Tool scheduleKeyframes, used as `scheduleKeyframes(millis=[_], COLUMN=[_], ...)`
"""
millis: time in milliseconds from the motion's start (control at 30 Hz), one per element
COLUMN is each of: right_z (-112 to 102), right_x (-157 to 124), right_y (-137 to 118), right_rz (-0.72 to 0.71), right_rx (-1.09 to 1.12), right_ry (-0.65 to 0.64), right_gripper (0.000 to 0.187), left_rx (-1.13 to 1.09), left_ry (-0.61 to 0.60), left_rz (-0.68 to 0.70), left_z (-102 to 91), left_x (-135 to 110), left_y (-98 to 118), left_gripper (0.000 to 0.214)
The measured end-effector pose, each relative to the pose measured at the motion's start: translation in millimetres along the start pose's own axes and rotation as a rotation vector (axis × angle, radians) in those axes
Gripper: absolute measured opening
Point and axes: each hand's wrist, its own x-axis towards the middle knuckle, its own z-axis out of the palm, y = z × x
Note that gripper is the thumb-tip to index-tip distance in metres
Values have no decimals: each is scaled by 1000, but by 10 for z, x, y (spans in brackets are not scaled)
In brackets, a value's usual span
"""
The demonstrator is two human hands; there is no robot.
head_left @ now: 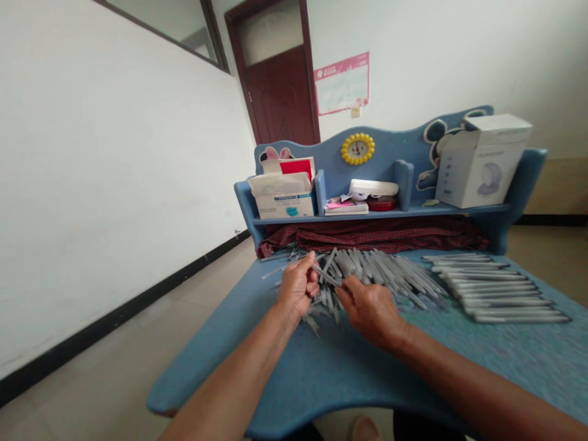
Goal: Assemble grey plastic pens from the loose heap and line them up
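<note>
Between my two hands is a thin greyish pen barrel [325,275], held slanting over the desk. My left hand [298,285] is closed on its upper left end, thumb and fingers pinched together. At the lower right end, my right hand [371,306] is closed round the same barrel. Behind and under the hands spreads a loose pile of translucent grey plastic pieces [386,269], long ones to the right and smaller ones near my left hand. To the right, several assembled-looking pens [500,288] with dark tips lie side by side in a row.
The blue desk [321,380] has a curved front edge and a raised shelf [381,214] at the back. A dark red checked cloth [367,234] lies below the shelf. On it stand a mask box [285,202], a red round tin [381,203] and a white carton [482,162].
</note>
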Motion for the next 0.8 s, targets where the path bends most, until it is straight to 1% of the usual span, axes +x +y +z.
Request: scheduleKeyframes(millis=[100,233,333,467,567,700,800], right_z=[-13,-9,13,-5,-84,-229,-410], right_x=[-4,-11,-6,37,79,158,228], right_y=[-25,-28,-9,5,2,50,189], right_rz=[-21,-48,-50,-20,-37,-60,-53], right_rx=[-58,-80,-75,-85,-61,-54,-111], right_ry=[28,46,22,-49,-87,-98,-188], right_gripper=[29,31,31,29,25,22,24], left_rx=[-11,10,29,48,89,151,179], left_ry=[30,23,27,19,-3,-87,-127], left_rz=[6,13,18,48,70,66,36], left_z=[21,39,44,51,72,102,103], left_x=[-9,-27,-38,-45,-45,-14,10], left_y=[-28,-45,-38,-11,10,22,30], left_gripper=[31,32,33,32,32,32,34])
